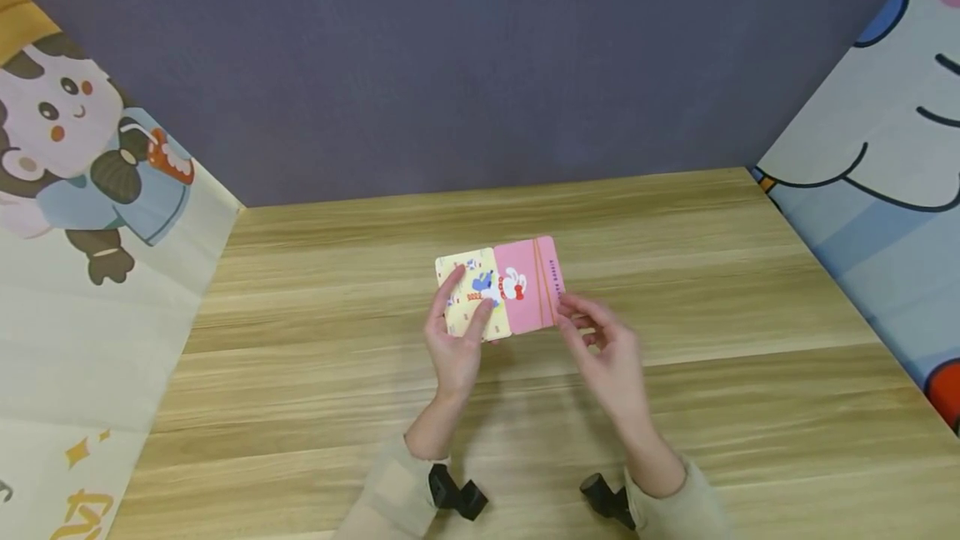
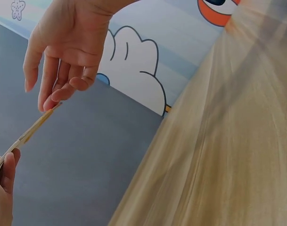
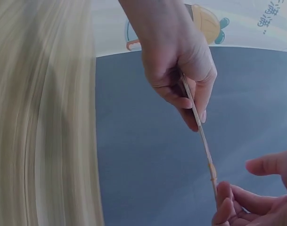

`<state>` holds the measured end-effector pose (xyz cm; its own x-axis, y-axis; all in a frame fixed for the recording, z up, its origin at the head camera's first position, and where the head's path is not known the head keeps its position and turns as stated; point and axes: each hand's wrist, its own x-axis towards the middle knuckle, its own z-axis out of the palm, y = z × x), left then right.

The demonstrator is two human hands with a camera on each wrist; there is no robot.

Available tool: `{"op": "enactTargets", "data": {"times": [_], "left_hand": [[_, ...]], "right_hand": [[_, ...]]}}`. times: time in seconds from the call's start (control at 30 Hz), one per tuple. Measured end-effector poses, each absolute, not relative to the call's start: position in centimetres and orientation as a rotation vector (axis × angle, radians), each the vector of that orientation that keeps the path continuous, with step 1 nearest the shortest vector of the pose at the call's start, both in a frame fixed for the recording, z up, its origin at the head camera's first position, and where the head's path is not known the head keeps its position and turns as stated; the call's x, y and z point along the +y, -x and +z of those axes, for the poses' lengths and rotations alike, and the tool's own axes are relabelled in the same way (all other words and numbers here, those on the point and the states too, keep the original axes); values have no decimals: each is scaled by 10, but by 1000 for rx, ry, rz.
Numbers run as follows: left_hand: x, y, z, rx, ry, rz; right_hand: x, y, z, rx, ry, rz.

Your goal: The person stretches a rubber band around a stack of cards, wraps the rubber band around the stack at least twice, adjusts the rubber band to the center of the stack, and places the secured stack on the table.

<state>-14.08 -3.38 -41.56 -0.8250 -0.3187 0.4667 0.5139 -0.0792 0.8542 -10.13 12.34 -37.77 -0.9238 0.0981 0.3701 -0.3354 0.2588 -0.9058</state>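
Note:
A thin card booklet (image 1: 522, 315) is held up above the table, a pale yellow half on the left and a pink half with a white rabbit on the right. Two orange strands, like a rubber band (image 1: 547, 282), run across the pink half near its right edge. My left hand (image 1: 456, 348) grips the yellow half, its thumb across the front. At the lower right corner of the pink half is my right hand (image 1: 611, 357). In the right wrist view, the right hand's fingers (image 3: 223, 190) touch the booklet's end, while its thumb stands apart.
The wood-grain table (image 1: 315, 373) spreads beneath both hands. A dark grey panel (image 1: 480, 65) rises behind it, and cartoon-printed panels (image 1: 67, 290) flank it on both sides. Black camera mounts (image 1: 457, 497) sit at both wrists.

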Motion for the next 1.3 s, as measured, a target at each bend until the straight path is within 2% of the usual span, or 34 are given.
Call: {"op": "enactTargets", "data": {"times": [0.37,1.3], "left_hand": [[-29,141,-424,-1703,177,-1927],[-23,139,-429,-1689,187,-1908]], "right_hand": [[121,108,-380,-2360,25,1741],[112,115,-384,-2410,229,1924]]}}
